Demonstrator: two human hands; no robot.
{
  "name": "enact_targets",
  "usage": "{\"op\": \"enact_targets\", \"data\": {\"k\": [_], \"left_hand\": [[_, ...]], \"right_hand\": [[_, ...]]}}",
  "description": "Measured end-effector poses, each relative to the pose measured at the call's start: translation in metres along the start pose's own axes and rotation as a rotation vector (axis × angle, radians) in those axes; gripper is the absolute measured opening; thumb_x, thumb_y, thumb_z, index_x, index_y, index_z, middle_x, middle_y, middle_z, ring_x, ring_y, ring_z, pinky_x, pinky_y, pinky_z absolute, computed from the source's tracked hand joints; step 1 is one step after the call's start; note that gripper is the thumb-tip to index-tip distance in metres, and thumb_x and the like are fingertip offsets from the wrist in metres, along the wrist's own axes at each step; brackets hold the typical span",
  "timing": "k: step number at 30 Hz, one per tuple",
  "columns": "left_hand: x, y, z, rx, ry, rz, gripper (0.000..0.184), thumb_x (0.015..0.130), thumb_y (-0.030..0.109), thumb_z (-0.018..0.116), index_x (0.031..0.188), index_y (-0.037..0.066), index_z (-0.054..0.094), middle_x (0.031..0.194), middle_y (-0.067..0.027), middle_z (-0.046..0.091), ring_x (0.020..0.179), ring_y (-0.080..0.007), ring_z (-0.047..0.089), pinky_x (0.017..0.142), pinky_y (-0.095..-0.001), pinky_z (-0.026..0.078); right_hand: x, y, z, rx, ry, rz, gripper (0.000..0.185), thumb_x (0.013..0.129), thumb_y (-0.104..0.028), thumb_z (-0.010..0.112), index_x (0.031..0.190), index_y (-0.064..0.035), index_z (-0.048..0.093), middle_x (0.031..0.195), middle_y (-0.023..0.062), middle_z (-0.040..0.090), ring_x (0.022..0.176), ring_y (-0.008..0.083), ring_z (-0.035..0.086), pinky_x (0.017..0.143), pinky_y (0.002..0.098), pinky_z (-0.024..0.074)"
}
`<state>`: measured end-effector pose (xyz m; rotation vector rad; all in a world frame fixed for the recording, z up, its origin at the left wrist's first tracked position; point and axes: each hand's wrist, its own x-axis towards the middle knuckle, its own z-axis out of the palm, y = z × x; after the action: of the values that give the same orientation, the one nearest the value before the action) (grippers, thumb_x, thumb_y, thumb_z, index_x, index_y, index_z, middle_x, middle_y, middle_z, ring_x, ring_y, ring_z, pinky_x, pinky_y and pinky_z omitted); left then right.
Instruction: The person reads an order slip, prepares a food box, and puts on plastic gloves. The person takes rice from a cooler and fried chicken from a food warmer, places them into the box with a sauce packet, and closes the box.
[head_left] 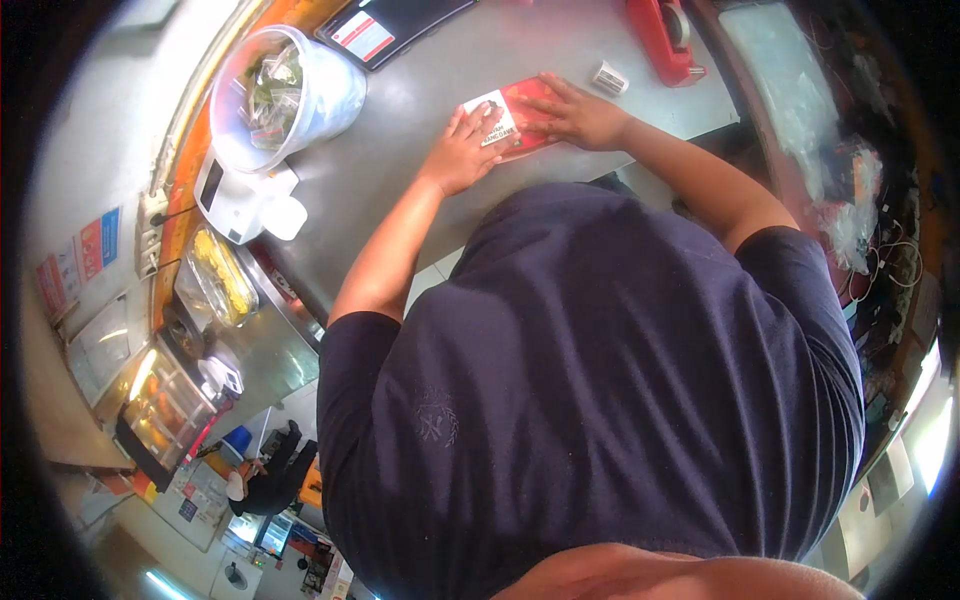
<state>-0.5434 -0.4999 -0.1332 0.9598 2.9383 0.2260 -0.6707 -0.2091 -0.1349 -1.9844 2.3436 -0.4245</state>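
Observation:
A flat red-and-white printed packet [493,104] lies on the metal counter [420,120] in front of me. My left hand [466,152] rests on its white part with the fingers apart, partly covering the lettering. Across the red part spreads my right hand [578,117], its fingers stretched out flat. Both hands press down on the packet from above, and neither is wrapped round anything. Just beyond the right hand is a small white cylinder [609,78] with dark print.
A red tape dispenser [665,42] stands at the far right. To the left are a white bucket [340,92] of bagged greens, a dark tablet [415,22] and a white device [240,205]. Clear plastic bags [780,80] lie rightward. Another person [275,478] is at lower left.

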Motion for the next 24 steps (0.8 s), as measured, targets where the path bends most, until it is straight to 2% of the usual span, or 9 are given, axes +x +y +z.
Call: {"op": "enact_targets", "data": {"k": [5,9,10,11,13,14,16,18,24], "left_hand": [[0.0,0.014,-0.001,-0.1,0.117,-0.015,0.047,0.095,0.039,0.062,0.142,0.033,0.057,0.155,-0.0121,0.043,0.147,-0.0351,0.032,0.121,-0.0596,0.022],[0.006,0.027,-0.002,-0.069,0.32,-0.007,0.049,0.084,0.031,0.071,0.131,0.022,0.065,0.131,-0.0186,0.056,0.127,-0.0398,0.047,0.107,-0.0574,0.037],[0.014,0.036,-0.018,-0.056,0.252,-0.083,0.054,0.081,0.033,0.072,0.133,0.021,0.063,0.133,-0.0171,0.056,0.125,-0.0385,0.049,0.106,-0.0566,0.038],[0.023,0.036,-0.017,-0.059,0.215,-0.096,0.06,0.08,0.038,0.073,0.136,0.02,0.061,0.132,-0.0154,0.056,0.124,-0.0373,0.049,0.106,-0.0562,0.038],[0.041,0.032,-0.017,-0.163,0.21,-0.106,0.075,0.081,0.049,0.073,0.148,0.024,0.05,0.142,-0.0141,0.049,0.131,-0.039,0.044,0.109,-0.0588,0.034],[0.041,0.03,0.002,-0.05,0.238,-0.134,0.081,0.084,0.052,0.069,0.154,0.021,0.042,0.155,-0.0168,0.038,0.14,-0.0445,0.034,0.113,-0.0632,0.028],[0.046,0.025,0.006,0.22,0.17,-0.041,0.084,0.087,0.051,0.065,0.157,0.016,0.035,0.163,-0.0189,0.027,0.147,-0.0487,0.025,0.117,-0.0662,0.02],[0.044,0.018,0.012,0.213,0.07,-0.013,0.086,0.089,0.051,0.061,0.159,0.011,0.03,0.167,-0.0191,0.019,0.149,-0.0483,0.022,0.118,-0.0659,0.016],[0.044,0.009,0.031,0.143,0.161,0.015,0.093,0.087,0.053,0.062,0.159,0.005,0.026,0.165,-0.0193,0.026,0.144,-0.0457,0.032,0.115,-0.0634,0.023]], "right_hand": [[-0.02,-0.007,-0.002,0.082,-0.002,0.042,0.061,0.097,-0.024,0.06,0.154,-0.0286,0.04,0.165,0.0046,0.029,0.151,0.0387,0.025,0.125,0.0529,0.0202],[-0.026,0.005,0.057,0.139,0.064,-0.076,0.053,0.105,-0.019,0.041,0.158,-0.022,0.033,0.165,0.0049,0.028,0.154,0.0264,0.021,0.127,0.0477,0.0169],[-0.024,-0.007,0.061,0.284,0.117,0.032,0.05,0.106,-0.02,0.038,0.156,-0.0201,0.037,0.165,0.0047,0.029,0.153,0.0234,0.025,0.127,0.0466,0.0159],[-0.02,-0.012,0.06,-0.221,0.15,-0.016,0.048,0.105,-0.027,0.038,0.152,-0.0187,0.042,0.162,0.0089,0.034,0.148,0.0241,0.032,0.126,0.0424,0.0193],[-0.024,-0.018,0.044,0.375,0.137,0.066,0.049,0.104,-0.02,0.042,0.152,-0.029,0.043,0.166,0.0012,0.027,0.154,0.0311,0.022,0.124,0.0498,0.0231],[-0.026,-0.026,0.03,0.038,0.113,0.045,0.051,0.101,-0.021,0.047,0.151,-0.0288,0.045,0.165,0.0013,0.03,0.153,0.0353,0.023,0.12,0.052,0.0308],[-0.023,-0.03,0.05,0.002,0.182,0.064,0.05,0.098,-0.02,0.049,0.148,-0.0233,0.05,0.16,0.0053,0.038,0.151,0.0351,0.028,0.117,0.0507,0.0369],[-0.014,-0.029,0.056,0.009,0.185,0.092,0.046,0.098,-0.019,0.05,0.144,-0.0193,0.054,0.155,0.0093,0.045,0.148,0.0351,0.033,0.116,0.0498,0.039],[-0.023,-0.036,0.053,0.119,0.24,0.167,0.031,0.095,-0.018,0.055,0.122,-0.0092,0.067,0.14,0.0119,0.057,0.134,0.0318,0.051,0.1,0.0435,0.0518]]}}
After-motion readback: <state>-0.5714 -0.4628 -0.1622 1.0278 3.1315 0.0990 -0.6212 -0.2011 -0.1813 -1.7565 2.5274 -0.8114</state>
